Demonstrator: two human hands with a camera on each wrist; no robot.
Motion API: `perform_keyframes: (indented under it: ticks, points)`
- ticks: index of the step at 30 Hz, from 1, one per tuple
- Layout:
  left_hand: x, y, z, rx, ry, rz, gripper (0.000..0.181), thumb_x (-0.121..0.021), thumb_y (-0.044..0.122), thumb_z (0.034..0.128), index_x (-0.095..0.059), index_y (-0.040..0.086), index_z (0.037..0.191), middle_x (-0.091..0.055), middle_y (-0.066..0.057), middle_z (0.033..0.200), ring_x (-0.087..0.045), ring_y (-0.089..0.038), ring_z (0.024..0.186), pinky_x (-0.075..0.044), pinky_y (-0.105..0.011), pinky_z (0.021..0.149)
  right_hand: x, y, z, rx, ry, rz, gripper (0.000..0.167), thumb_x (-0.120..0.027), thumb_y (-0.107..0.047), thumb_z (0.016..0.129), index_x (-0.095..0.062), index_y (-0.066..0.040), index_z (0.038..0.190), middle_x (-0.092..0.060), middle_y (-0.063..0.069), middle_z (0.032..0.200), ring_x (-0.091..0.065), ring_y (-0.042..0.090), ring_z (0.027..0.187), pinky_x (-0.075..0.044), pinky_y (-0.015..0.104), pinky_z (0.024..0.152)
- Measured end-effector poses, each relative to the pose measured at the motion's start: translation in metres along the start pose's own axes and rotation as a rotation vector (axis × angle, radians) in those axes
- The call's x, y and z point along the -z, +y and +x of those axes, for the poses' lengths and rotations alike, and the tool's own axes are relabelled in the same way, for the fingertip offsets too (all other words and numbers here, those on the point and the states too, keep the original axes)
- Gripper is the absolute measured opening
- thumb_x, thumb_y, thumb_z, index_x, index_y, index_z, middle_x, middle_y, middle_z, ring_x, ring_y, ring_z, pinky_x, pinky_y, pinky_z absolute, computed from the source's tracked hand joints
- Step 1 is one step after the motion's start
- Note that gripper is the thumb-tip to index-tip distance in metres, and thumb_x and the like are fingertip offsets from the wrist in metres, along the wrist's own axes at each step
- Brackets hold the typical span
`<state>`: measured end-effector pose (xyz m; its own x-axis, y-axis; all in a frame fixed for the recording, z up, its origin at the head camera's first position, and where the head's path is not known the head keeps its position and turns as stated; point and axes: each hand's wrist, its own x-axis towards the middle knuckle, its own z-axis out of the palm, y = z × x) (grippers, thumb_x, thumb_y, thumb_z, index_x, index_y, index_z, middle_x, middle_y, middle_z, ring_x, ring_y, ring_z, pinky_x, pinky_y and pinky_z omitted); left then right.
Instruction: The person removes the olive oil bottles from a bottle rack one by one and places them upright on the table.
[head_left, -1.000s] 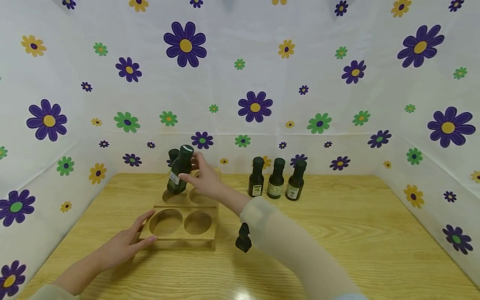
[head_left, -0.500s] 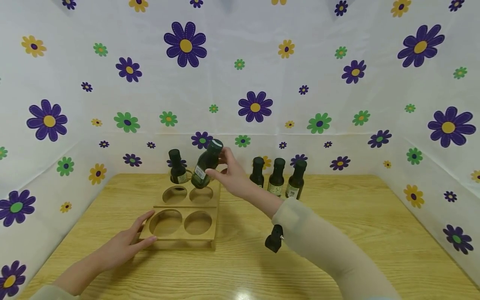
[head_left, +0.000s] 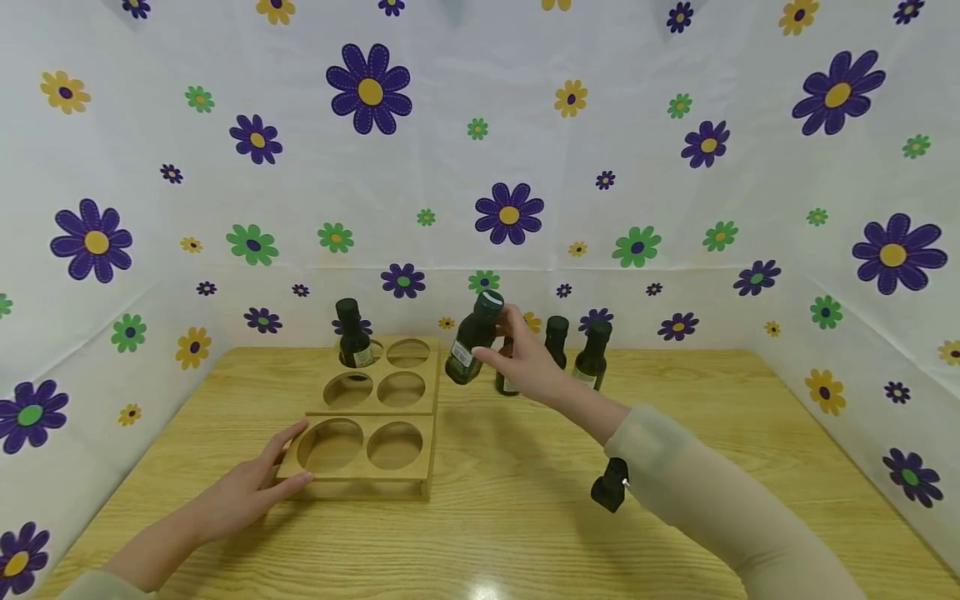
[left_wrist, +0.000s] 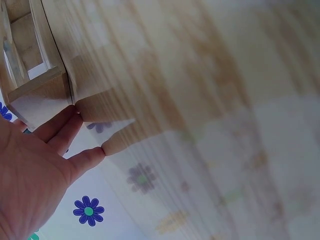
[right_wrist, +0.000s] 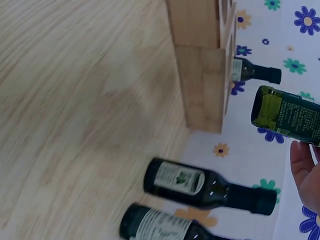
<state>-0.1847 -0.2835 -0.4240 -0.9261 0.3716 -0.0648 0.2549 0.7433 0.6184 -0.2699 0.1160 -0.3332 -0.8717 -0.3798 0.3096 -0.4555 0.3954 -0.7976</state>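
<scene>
Tilted in the air right of the wooden rack (head_left: 322,481), a dark green bottle (head_left: 471,340) is gripped by my right hand (head_left: 525,358); its base hangs lower left. In the right wrist view this bottle (right_wrist: 285,114) shows its back label beside my fingers (right_wrist: 302,162). My left hand (head_left: 247,492) rests on the rack's front left corner, thumb on the front edge; the left wrist view shows its fingers (left_wrist: 62,127) against the rack (left_wrist: 42,97). One bottle (head_left: 354,337) stands in the rack's back left hole; the other holes hold nothing.
Behind and right of my right hand stand three more bottles, among them a middle one (head_left: 557,337) and a right one (head_left: 592,357). A black device (head_left: 611,486) hangs at the right wrist. Flowered cloth (head_left: 442,167) encloses the wooden table (head_left: 495,517).
My right hand has carried the tilted bottle from above the rack's left holes rightward past its right edge. The left hand has stayed on the rack.
</scene>
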Motion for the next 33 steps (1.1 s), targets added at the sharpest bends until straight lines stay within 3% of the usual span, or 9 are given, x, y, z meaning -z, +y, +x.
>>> perform_keyframes:
  ticks: [15, 21, 33]
  points:
    - [0.003, 0.003, -0.002, 0.015, -0.001, -0.005, 0.076, -0.052, 0.045, 0.0995, -0.007, 0.022, 0.156, -0.034, -0.041, 0.140, -0.037, -0.054, 0.128, -0.041, -0.063, 0.090, 0.028, 0.039, -0.032, -0.043, 0.032, -0.095, 0.053, -0.065, -0.015, 0.095, -0.034, 0.000, 0.135, -0.056, 0.022, 0.123, -0.054, 0.034, 0.113, -0.049, 0.040, 0.081]
    - [0.003, 0.005, -0.002, 0.022, 0.003, 0.003, 0.076, -0.052, 0.045, 0.0994, -0.008, 0.023, 0.156, -0.035, -0.041, 0.140, -0.038, -0.053, 0.128, -0.042, -0.062, 0.089, 0.033, 0.054, -0.041, -0.040, 0.024, -0.153, 0.051, -0.065, -0.015, 0.095, -0.035, 0.000, 0.133, -0.057, 0.019, 0.116, -0.055, 0.032, 0.107, -0.049, 0.038, 0.076]
    - [0.000, 0.000, 0.000, 0.012, 0.001, 0.000, 0.075, -0.052, 0.045, 0.0993, -0.008, 0.024, 0.156, -0.036, -0.042, 0.139, -0.039, -0.054, 0.127, -0.043, -0.062, 0.088, 0.034, 0.073, -0.052, -0.122, -0.014, -0.220, 0.057, -0.063, -0.020, 0.097, -0.032, 0.004, 0.137, -0.055, 0.025, 0.123, -0.056, 0.035, 0.108, -0.049, 0.041, 0.078]
